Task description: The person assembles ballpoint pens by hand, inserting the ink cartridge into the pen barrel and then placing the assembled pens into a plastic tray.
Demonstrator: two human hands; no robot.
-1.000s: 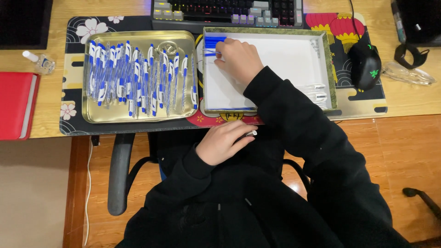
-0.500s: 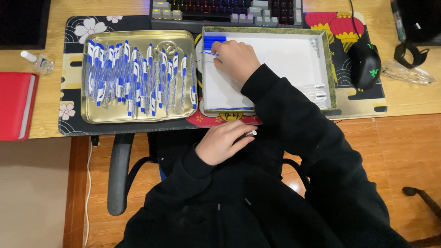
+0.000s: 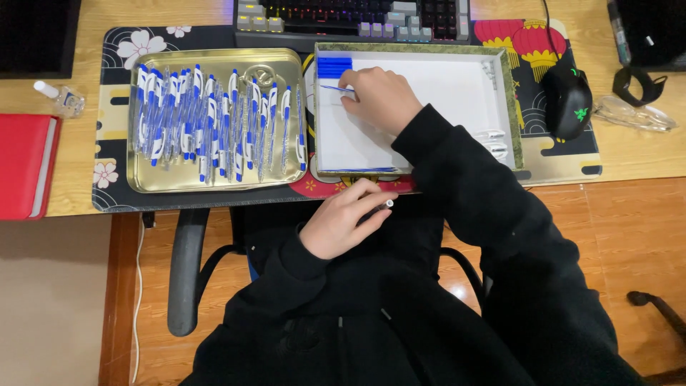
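Observation:
My right hand (image 3: 380, 99) reaches into a shallow white box (image 3: 457, 100) and holds a thin blue pen part (image 3: 334, 88) near the box's top left corner, just below a small row of blue pieces (image 3: 334, 66). My left hand (image 3: 348, 219) rests near my lap at the desk's front edge, fingers closed around a small white pen barrel (image 3: 386, 204). To the left, a gold metal tray (image 3: 286, 61) holds several blue and white pens (image 3: 207, 121) laid side by side.
A keyboard (image 3: 350, 16) lies behind the tray and box. A black mouse (image 3: 566, 101) sits to the right, a red notebook (image 3: 25, 164) and a small bottle (image 3: 58, 97) to the left. Clear pen parts (image 3: 493, 141) lie in the box's right side. Chair armrest (image 3: 187, 271) below.
My right hand has shifted slightly down within the box's top left corner, uncovering the row of blue pieces. My left hand has stayed in place.

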